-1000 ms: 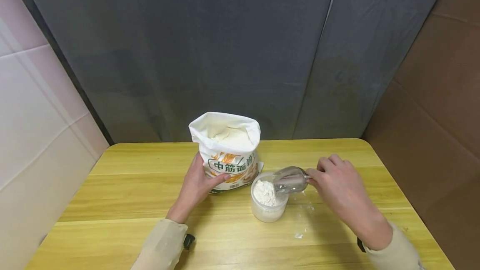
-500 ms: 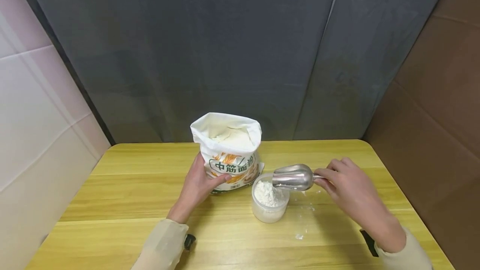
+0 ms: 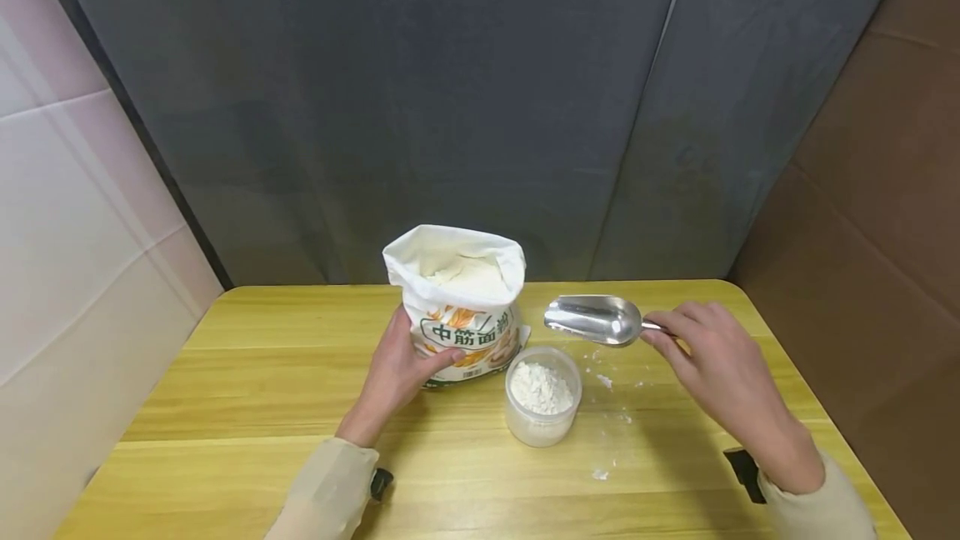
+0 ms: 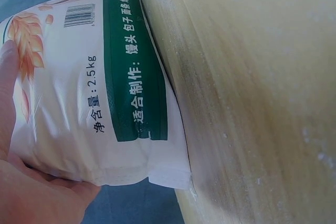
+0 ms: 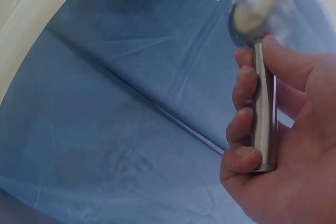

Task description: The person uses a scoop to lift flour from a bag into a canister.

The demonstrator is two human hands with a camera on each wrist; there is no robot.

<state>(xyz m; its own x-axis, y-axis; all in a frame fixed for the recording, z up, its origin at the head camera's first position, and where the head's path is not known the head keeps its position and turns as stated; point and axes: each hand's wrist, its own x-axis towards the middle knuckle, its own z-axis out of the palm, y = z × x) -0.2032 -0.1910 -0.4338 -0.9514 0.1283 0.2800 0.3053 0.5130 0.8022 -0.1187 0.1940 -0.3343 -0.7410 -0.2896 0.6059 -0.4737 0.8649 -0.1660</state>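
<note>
Above the table (image 3: 247,407), the scoop (image 3: 596,322) has moved off the tub (image 3: 541,431).

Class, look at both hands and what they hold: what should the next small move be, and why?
Probably the right hand should bring the metal scoop left, to the open mouth of the flour bag. The scoop looks empty, flour shows inside the bag, the left hand holds the bag, and the plastic tub seems to have room below its rim.
</note>
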